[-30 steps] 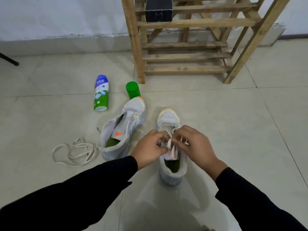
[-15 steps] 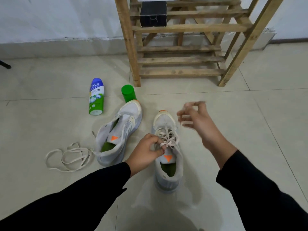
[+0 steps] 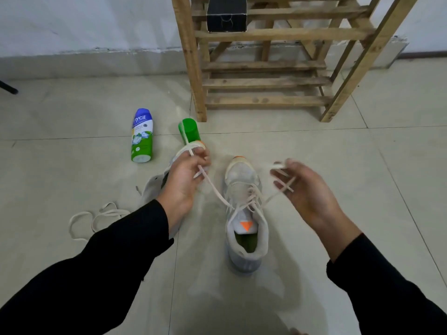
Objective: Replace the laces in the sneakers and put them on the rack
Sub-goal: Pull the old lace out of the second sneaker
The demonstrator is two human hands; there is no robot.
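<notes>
A white sneaker (image 3: 244,235) with an orange tongue mark and green insole stands upright on the floor between my hands. Its cream lace (image 3: 215,189) runs from the eyelets out to both sides. My left hand (image 3: 186,180) grips the left lace end, pulled up and to the left. My right hand (image 3: 302,189) holds the right lace end, wound among its fingers. The second white sneaker (image 3: 151,192) lies on the floor behind my left hand, mostly hidden. A loose cream lace (image 3: 96,220) lies coiled on the floor to the left.
A wooden shoe rack (image 3: 266,81) stands ahead against the wall, with a black box (image 3: 227,14) on an upper shelf. A blue and green bottle (image 3: 142,136) lies on the tiles, and a green cap (image 3: 189,131) stands beside it.
Both hands left the knot over the sneaker's tongue and moved apart. They now pull the two lace ends outward, the left hand rising up and left, the right hand out to the right.
</notes>
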